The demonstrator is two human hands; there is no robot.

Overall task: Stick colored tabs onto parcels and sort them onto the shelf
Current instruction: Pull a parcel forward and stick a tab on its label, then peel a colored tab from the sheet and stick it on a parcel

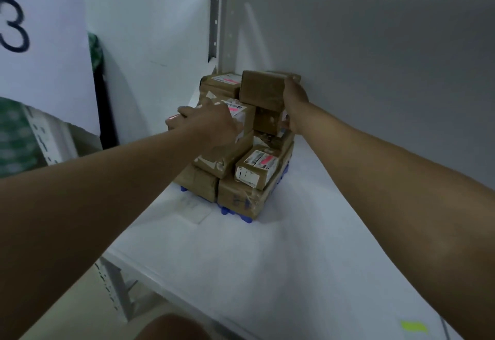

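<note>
A stack of several brown cardboard parcels (235, 163) stands at the back left of the white shelf (241, 259), many with white labels and pink tabs. My right hand (294, 106) grips the right end of a plain brown parcel (261, 89) at the top of the stack. My left hand (206, 123) rests on a labelled parcel (241, 115) with a pink tab in the upper middle of the stack; its fingers lie over the parcel's top, and how far they curl round it is hidden.
A blue base (227, 210) shows under the stack. A grey back wall and a perforated upright (215, 18) close the shelf. A white sheet with the number 3 (13, 26) hangs at left. A yellow-green tab (413, 326) lies at the shelf's front right.
</note>
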